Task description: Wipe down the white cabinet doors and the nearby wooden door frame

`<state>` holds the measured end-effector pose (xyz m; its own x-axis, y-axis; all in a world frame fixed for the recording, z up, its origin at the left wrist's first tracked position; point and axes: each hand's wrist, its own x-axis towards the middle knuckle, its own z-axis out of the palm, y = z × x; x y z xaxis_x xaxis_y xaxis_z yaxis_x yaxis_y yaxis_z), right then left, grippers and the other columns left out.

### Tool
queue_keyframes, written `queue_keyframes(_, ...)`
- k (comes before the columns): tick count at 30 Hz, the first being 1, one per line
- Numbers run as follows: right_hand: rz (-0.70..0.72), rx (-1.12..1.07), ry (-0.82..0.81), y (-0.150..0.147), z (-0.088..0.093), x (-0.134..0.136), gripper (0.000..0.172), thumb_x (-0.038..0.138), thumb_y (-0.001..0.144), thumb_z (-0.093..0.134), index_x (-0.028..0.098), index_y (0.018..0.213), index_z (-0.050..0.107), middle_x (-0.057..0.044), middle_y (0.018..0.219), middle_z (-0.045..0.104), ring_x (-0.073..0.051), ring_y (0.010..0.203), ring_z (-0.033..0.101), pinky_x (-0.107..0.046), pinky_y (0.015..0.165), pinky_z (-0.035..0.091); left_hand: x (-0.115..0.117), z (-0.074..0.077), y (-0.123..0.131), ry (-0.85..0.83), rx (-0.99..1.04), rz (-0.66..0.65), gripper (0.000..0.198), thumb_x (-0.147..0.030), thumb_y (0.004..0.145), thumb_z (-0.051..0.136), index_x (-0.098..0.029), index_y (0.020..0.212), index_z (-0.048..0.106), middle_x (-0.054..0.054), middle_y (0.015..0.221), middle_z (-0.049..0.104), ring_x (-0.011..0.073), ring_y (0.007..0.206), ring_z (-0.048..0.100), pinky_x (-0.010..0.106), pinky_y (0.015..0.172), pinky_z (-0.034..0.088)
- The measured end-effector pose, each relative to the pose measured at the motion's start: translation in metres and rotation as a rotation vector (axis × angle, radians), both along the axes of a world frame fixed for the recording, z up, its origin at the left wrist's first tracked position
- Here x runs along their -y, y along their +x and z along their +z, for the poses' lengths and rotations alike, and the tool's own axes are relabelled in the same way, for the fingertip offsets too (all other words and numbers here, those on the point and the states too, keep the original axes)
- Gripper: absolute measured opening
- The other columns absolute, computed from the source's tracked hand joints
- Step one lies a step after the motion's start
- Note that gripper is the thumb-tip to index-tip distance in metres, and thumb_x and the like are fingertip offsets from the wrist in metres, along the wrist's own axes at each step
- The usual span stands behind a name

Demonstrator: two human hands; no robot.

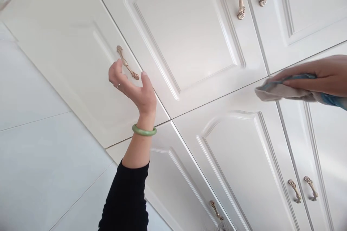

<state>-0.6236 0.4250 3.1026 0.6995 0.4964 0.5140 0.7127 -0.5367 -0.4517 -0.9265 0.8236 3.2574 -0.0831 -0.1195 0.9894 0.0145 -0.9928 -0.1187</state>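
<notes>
White cabinets (189,36), cloth (271,93) (beige, blue)

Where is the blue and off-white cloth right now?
In the head view, the blue and off-white cloth is at the right side, in the person's bare right hand, near where upper and lower white panelled cabinet doors meet.

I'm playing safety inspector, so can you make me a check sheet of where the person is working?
Surface: white cabinet doors with moulded panels.
Things at hand: white-and-blue cloth; metal handle.
Clutter: nothing seen.
Hands: right hand holds the cloth; left hand, thumb apart from curled fingers, is at the handle, touch unclear.
Cables: nothing seen.
Surroundings: pale seamed surface at left; fuzzy grey thing at bottom edge, unclear what.
</notes>
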Motion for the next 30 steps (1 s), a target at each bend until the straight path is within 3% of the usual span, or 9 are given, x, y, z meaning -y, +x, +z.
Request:
queue_keyframes(2,-0.071,0.093,0.068,-0.03,0.026,-0.008,0.032,0.047,0.11,0.072,0.035,0.136,0.087,-0.011,0.12,0.084,-0.028,0.093,0.075,-0.049,0.084,0.056,0.032,-0.021,0.007,0.057,0.052,-0.016,0.063,-0.046,0.099,0.077,-0.031,0.157,0.056,0.016,0.172,0.047,0.0411,0.174,0.037,0.068,0.142,0.033)
queue_keyframes(4,-0.128,0.301,0.202,-0.049,0.052,-0.023,0.042,0.039,0.113,0.065,0.033,0.151,0.081,-0.012,0.144,0.076,-0.029,0.114,0.074,-0.047,0.09,0.052,0.063,-0.042,0.015,0.175,0.003,-0.04,0.057,-0.052,0.102,0.074,-0.029,0.153,0.061,0.017,0.167,0.05,0.0414,0.169,0.043,0.068,0.141,0.035)
queue_keyframes(7,-0.162,0.52,0.252,-0.047,0.073,-0.051,0.05,0.042,0.115,0.06,0.03,0.16,0.077,-0.015,0.164,0.06,-0.037,0.143,0.063,-0.047,0.096,0.047,0.093,-0.073,0.017,0.369,-0.057,-0.063,0.049,-0.049,0.107,0.065,-0.028,0.152,0.063,0.016,0.165,0.054,0.0387,0.163,0.049,0.065,0.14,0.038)
queue_keyframes(9,-0.183,0.581,0.205,-0.038,0.065,-0.065,0.049,0.041,0.115,0.059,0.03,0.158,0.079,-0.017,0.164,0.059,-0.039,0.145,0.06,-0.045,0.09,0.044,0.099,-0.094,0.008,0.409,-0.08,-0.048,0.048,-0.043,0.107,0.063,-0.031,0.154,0.063,0.015,0.164,0.056,0.0374,0.159,0.052,0.063,0.137,0.043)
queue_keyframes(12,-0.239,0.65,0.089,-0.035,0.035,-0.078,0.052,0.03,0.115,0.054,0.025,0.161,0.076,-0.021,0.154,0.066,-0.033,0.131,0.064,-0.041,0.081,0.038,0.086,-0.124,-0.015,0.386,-0.101,-0.01,0.052,-0.038,0.104,0.066,-0.032,0.156,0.064,0.015,0.162,0.058,0.038,0.153,0.058,0.06,0.127,0.053)
queue_keyframes(17,-0.283,0.729,-0.083,-0.064,-0.003,-0.095,0.048,0.035,0.117,0.05,0.008,0.144,0.078,-0.027,0.124,0.071,-0.027,0.098,0.061,-0.038,0.066,0.031,0.054,-0.162,-0.048,0.319,-0.095,0.081,0.05,-0.036,0.098,0.07,-0.03,0.148,0.07,0.016,0.155,0.065,0.038,0.146,0.066,0.057,0.115,0.062)
queue_keyframes(21,-0.23,0.685,-0.04,-0.089,-0.002,-0.118,0.047,0.036,0.114,0.05,0.005,0.136,0.076,-0.028,0.122,0.068,-0.028,0.096,0.061,-0.038,0.063,0.031,0.049,-0.174,-0.062,0.246,-0.138,0.118,0.049,-0.032,0.1,0.068,-0.029,0.15,0.069,0.017,0.156,0.066,0.0366,0.148,0.066,0.056,0.114,0.063)
queue_keyframes(25,-0.045,0.699,0.001,-0.122,0.007,-0.152,0.049,0.03,0.111,0.043,0.002,0.138,0.072,-0.029,0.116,0.068,-0.032,0.091,0.061,-0.038,0.061,0.033,0.053,-0.179,-0.07,0.192,-0.172,0.113,0.046,-0.032,0.104,0.067,-0.028,0.15,0.068,0.017,0.158,0.067,0.036,0.15,0.065,0.057,0.118,0.062)
queue_keyframes(30,0.201,0.632,0.107,-0.164,0.016,-0.206,0.034,0.025,0.108,0.05,0.007,0.127,0.072,-0.027,0.117,0.067,-0.034,0.096,0.065,-0.039,0.068,0.05,0.056,-0.188,-0.082,0.137,-0.182,0.11,0.041,-0.035,0.107,0.066,-0.028,0.147,0.069,0.018,0.158,0.067,0.036,0.152,0.065,0.057,0.119,0.062)
